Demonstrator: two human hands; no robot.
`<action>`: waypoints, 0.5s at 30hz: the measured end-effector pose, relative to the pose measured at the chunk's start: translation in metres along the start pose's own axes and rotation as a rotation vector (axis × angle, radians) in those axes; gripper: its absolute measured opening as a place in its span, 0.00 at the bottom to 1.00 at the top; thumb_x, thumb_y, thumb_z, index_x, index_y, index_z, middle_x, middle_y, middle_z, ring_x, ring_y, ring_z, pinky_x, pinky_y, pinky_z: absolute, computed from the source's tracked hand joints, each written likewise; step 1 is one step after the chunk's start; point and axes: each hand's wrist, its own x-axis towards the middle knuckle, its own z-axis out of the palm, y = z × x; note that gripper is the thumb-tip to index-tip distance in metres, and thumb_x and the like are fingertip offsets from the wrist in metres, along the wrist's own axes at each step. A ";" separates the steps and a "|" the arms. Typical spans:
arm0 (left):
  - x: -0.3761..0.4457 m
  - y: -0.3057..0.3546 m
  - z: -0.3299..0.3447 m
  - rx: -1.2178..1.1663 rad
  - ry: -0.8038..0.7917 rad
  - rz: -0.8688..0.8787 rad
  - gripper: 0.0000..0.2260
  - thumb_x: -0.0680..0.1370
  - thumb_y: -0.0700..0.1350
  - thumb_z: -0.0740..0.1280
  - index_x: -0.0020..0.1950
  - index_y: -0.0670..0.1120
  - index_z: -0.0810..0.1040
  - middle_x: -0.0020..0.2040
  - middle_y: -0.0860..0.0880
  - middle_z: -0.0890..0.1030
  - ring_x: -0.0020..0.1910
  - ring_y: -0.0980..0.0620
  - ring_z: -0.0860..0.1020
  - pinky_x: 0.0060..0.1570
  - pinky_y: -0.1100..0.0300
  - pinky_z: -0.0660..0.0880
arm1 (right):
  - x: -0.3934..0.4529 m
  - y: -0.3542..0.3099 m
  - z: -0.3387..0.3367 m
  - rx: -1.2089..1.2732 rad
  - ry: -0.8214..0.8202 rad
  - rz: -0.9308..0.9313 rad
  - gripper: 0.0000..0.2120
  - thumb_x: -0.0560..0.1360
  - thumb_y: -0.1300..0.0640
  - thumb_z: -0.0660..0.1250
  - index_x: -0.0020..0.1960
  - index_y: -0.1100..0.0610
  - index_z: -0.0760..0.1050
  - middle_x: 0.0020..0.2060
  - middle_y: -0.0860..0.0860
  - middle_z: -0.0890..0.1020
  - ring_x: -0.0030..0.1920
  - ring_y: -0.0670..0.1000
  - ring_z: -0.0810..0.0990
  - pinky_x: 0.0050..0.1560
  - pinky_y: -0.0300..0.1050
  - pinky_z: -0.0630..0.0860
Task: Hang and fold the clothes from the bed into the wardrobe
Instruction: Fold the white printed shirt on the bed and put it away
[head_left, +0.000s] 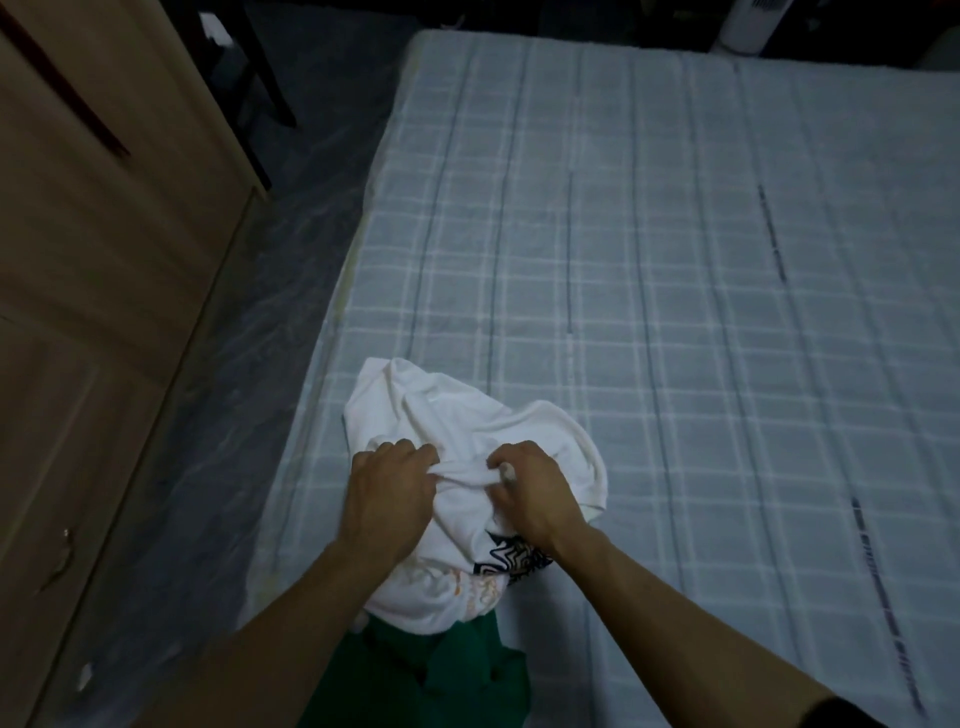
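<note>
A crumpled white T-shirt (415, 410) with a black print lies at the near left corner of the bed (675, 260). My left hand (384, 493) grips a fold of the shirt on its left side. A short way to the right, my right hand (535, 488) pinches the same bunched fold. A green garment (457, 675) lies under the shirt, close to me at the bed's edge. The wooden wardrobe (104, 260) stands to the left, its doors shut.
The bed carries a pale blue checked sheet. A strip of grey floor (260, 312) runs between bed and wardrobe. A dark chair leg (260, 67) stands at the far end of that strip. A white appliance (748, 26) stands beyond the bed's far edge.
</note>
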 end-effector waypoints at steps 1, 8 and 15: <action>-0.003 0.001 -0.004 -0.024 0.017 0.006 0.03 0.78 0.43 0.66 0.48 0.46 0.80 0.43 0.47 0.79 0.45 0.44 0.77 0.46 0.51 0.66 | -0.001 -0.001 -0.002 0.031 0.027 -0.017 0.10 0.75 0.53 0.64 0.54 0.55 0.78 0.52 0.54 0.79 0.53 0.53 0.76 0.53 0.43 0.69; -0.023 0.025 -0.062 -0.269 0.113 0.068 0.03 0.79 0.41 0.66 0.48 0.44 0.80 0.43 0.48 0.78 0.42 0.47 0.77 0.44 0.51 0.73 | -0.033 -0.025 -0.036 0.290 0.136 -0.088 0.05 0.81 0.57 0.62 0.47 0.57 0.73 0.42 0.49 0.80 0.45 0.50 0.78 0.50 0.49 0.76; -0.062 0.082 -0.144 -0.363 0.198 0.179 0.03 0.79 0.40 0.67 0.46 0.47 0.78 0.41 0.50 0.75 0.41 0.50 0.75 0.42 0.51 0.73 | -0.121 -0.061 -0.106 0.469 0.383 -0.137 0.08 0.80 0.51 0.65 0.41 0.48 0.72 0.32 0.46 0.77 0.31 0.43 0.73 0.32 0.37 0.70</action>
